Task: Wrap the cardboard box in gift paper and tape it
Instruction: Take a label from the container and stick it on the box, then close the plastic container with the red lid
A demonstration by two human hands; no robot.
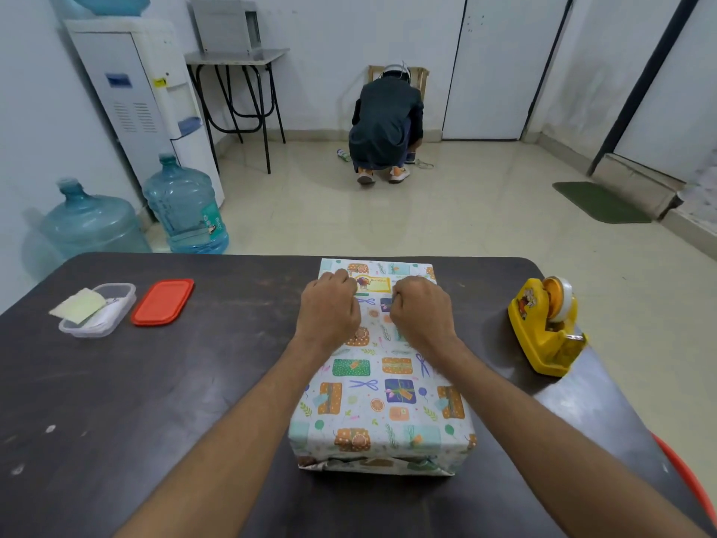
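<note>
Box: the cardboard box (382, 382), fully covered in gift paper (388, 429) printed with presents and scissors, lies in the middle of the dark surface (155, 401), long side running near to far; a folded flap shows on its near end.
Left hand: the left hand (329, 308) rests on the far part of the box top, fingers (343, 281) curled under; I cannot tell whether they pinch anything.
Right hand: the right hand (421, 310) lies just beside it, fingers (407, 289) curled the same way, tips hidden.
Sticker: a yellow label (374, 284) shows between the two hands.
Tape dispenser: the yellow tape dispenser (547, 328) stands right of the box, well apart.
Tub: a clear tub (99, 316) holding a pale cloth (77, 306) sits far left, a red lid (163, 302) just beside it.
Floor: two blue water jugs (186, 207) stand far left; a person (388, 122) crouches by the far wall.
</note>
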